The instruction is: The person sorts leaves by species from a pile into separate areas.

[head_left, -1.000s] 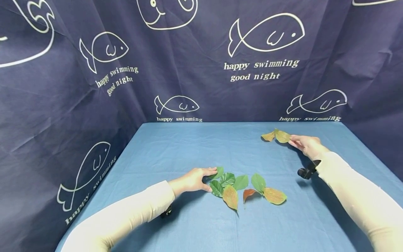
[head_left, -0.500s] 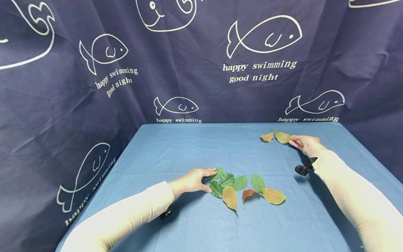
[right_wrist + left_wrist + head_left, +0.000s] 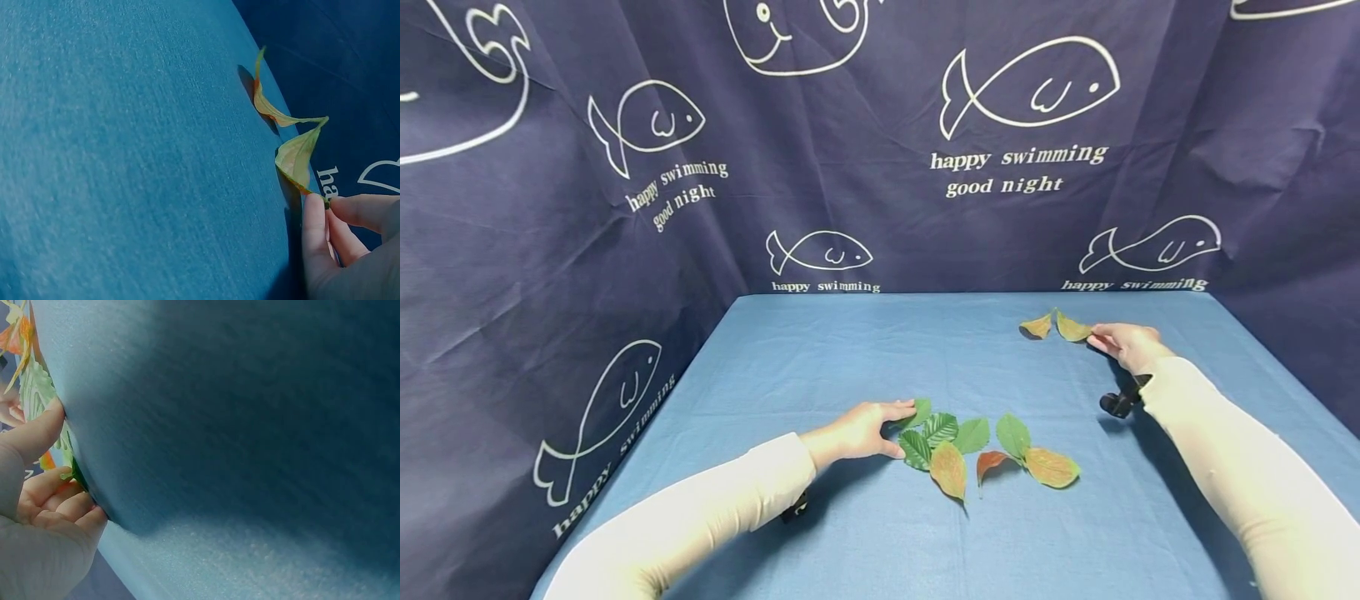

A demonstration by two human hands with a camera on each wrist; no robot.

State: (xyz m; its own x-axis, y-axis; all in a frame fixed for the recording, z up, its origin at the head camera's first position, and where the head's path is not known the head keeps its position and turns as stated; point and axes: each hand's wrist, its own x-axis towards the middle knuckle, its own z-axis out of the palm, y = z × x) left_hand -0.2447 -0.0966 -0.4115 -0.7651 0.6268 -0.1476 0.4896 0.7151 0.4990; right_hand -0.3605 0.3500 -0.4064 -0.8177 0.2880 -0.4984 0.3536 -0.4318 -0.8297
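In the head view my right hand (image 3: 1129,343) is at the far right of the table, pinching the tip of a yellow-green leaf (image 3: 1072,327). The right wrist view shows thumb and fingers meeting on the end of that leaf (image 3: 299,157). Just left of it lies a curled yellow-brown leaf (image 3: 1037,327). My left hand (image 3: 855,429) rests at the left side of a leaf group, thumb and fingers spread apart. Its fingers lie on a green leaf (image 3: 919,412), partly hidden beneath them. The thumb touches a dark green leaf (image 3: 915,450).
Right of the left hand lie another ribbed leaf (image 3: 940,428), two lighter green leaves, a yellow-brown leaf (image 3: 949,470), a curled reddish leaf (image 3: 992,461) and an orange-green leaf (image 3: 1051,467). The blue table (image 3: 820,350) meets a dark fish-print curtain (image 3: 887,150) behind and at the sides.
The pinched leaf has come slightly away from the yellow-brown leaf beside it and has tilted a little. My right forearm has shifted slightly. The left hand stays in place.
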